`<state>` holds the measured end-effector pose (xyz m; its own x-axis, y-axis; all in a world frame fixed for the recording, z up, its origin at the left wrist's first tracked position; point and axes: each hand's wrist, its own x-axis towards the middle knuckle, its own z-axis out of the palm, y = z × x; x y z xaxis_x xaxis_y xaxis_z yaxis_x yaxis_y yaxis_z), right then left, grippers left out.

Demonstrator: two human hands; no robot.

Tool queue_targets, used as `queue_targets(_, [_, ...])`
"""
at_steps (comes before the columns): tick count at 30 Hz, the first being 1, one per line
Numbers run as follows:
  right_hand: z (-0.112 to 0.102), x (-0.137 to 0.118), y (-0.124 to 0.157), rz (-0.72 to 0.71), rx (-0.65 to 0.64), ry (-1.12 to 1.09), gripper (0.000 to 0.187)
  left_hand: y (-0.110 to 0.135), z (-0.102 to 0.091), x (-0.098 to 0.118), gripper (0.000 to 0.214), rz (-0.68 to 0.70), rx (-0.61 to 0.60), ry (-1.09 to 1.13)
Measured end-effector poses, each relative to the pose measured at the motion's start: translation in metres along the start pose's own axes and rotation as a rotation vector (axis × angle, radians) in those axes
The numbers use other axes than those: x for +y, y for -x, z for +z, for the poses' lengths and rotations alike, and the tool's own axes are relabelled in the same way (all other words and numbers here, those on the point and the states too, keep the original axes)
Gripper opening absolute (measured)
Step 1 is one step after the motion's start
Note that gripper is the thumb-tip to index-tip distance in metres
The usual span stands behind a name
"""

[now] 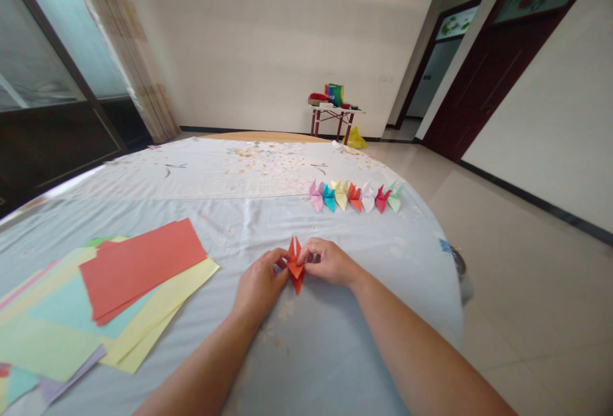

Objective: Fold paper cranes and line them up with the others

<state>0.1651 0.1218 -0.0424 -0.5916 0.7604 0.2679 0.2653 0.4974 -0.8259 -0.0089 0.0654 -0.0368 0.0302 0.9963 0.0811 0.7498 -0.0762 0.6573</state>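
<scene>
A small orange folded paper figure (295, 264) is held just above the light blue tablecloth (335, 352). My left hand (258, 285) pinches its left side with closed fingers. My right hand (328, 261) pinches its right side, fingers also closed. Two pointed tips of the figure stick up between my hands. Beyond my hands, a row of several finished folded paper figures (357, 197) in pink, blue, yellow, orange, white, red and green stands on the cloth.
A loose stack of coloured paper sheets (110, 294), orange on top of yellow, blue and green, lies at the left. The round table's edge (454, 288) drops off at the right to a tiled floor. A small red table (332, 115) stands by the far wall.
</scene>
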Motion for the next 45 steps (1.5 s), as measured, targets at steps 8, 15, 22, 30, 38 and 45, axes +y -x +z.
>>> queue_targets(8, [-0.005,-0.006,0.0,-0.028,-0.06,0.051,0.009,0.002,0.0,0.0,0.019,0.076,0.004,-0.049])
queue_targets(15, [-0.005,-0.004,0.001,-0.014,-0.085,0.142,0.016,0.001,-0.005,-0.001,0.024,0.119,-0.043,-0.027])
queue_targets(22, [-0.01,0.0,0.001,-0.067,-0.197,0.202,0.019,0.0,-0.011,-0.002,0.032,0.197,-0.095,-0.015])
queue_targets(30, [-0.011,0.003,0.001,-0.068,-0.243,0.231,0.029,0.001,-0.011,0.004,0.03,0.142,-0.086,-0.036])
queue_targets(38, [-0.011,-0.008,0.003,-0.073,-0.176,0.277,0.03,0.004,-0.01,0.007,0.028,0.145,-0.115,-0.08])
queue_targets(45, [-0.011,-0.004,0.0,-0.073,-0.158,0.365,0.018,0.009,-0.009,0.012,0.031,0.13,-0.109,-0.151])
